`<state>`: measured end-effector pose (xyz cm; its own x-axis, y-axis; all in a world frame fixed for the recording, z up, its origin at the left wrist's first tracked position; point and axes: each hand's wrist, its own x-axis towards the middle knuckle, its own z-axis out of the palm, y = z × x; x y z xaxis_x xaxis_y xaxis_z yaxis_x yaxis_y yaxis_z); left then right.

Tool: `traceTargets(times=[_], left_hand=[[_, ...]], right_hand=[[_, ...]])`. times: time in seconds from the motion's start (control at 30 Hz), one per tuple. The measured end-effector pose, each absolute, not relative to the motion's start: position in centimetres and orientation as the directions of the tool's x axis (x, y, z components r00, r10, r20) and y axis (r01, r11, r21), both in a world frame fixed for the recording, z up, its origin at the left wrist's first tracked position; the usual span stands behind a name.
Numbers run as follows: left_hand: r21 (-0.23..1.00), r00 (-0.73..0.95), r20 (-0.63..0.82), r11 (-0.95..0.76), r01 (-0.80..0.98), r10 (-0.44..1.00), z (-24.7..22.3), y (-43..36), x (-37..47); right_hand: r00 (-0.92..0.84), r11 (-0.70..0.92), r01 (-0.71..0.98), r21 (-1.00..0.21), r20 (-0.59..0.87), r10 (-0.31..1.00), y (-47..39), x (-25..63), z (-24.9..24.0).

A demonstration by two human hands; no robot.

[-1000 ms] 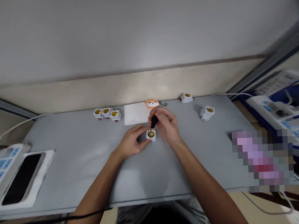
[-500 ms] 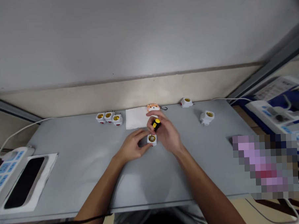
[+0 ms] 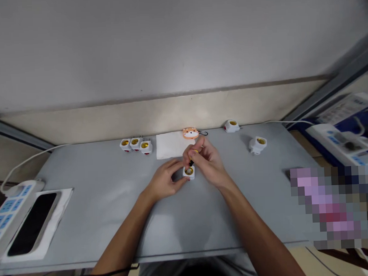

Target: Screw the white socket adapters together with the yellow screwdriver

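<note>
Though upright (lettering indiscernible), white socket (image 3: 189, 173)

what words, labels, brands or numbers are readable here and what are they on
No text is readable anywhere in view.
White printed sheet or package, far right: grey print, too blurred to read.
Left power strip: any marks on its blue panels are too small.
Right power strip: likewise too small and blurred.
Lamp holder in the left hand: no legible marking.
Animal-face case: a cartoon face, no legible words.
</note>
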<state>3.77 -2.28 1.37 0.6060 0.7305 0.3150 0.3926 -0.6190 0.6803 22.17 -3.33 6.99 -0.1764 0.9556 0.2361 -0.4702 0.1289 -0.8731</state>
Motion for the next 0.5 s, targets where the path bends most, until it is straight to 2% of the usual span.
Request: traceTargets(times=[0.2, 0.33, 0.5], left_hand=[[0.666, 0.614, 0.306, -0.624, 0.408, 0.728, 1.4, -2.3, 3.7], [0.619, 0.598, 0.345, -0.655, 0.434, 0.723, 0.5, -2.2, 3.4], [0.633, 0.601, 0.325, -0.641, 0.435, 0.730, 0.1, -2.1, 3.6]], right_hand=[[-0.194, 0.074, -0.542, -0.837, 0.210, 0.958, -3.3, 22.3, 6.9], [-0.176, 0.126, -0.470, -0.873, 0.233, 0.957, -2.9, 22.8, 6.2], [-0.189, 0.206, -0.394, -0.896, 0.298, 0.936, -2.6, 23.0, 5.7]])
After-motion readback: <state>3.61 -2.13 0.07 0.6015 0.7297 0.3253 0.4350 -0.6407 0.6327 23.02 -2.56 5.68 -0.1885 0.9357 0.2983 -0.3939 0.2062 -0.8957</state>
